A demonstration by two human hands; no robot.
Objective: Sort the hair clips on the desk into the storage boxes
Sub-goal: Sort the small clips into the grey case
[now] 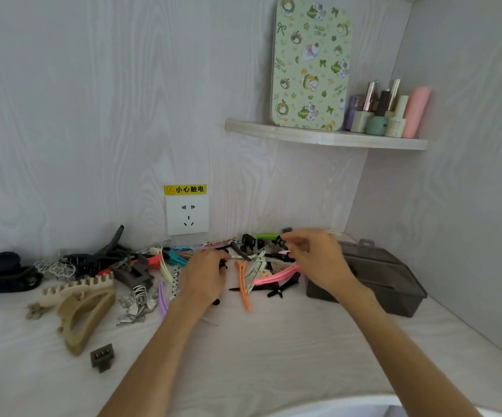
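Note:
Several hair clips lie scattered along the back of the white desk [258, 350]. Among them are a large beige claw clip [85, 314], an orange clip [243, 288], a pink clip [276, 276] and a green clip [266, 236]. My left hand [204, 276] is in the pile, its fingers curled round a small black clip [224, 264]. My right hand [315, 260] hovers over the clips at the right, pinching a small black clip [281, 239] at its fingertips. A dark translucent storage box [394, 284] sits at the right, partly behind my right hand.
A wall socket [187, 214] with a yellow warning label is on the back wall. A corner shelf [327, 136] holds a green patterned tin and several cosmetic bottles. A small brown clip [103, 356] lies alone at the front left. Dark hair bands [6, 273] lie far left.

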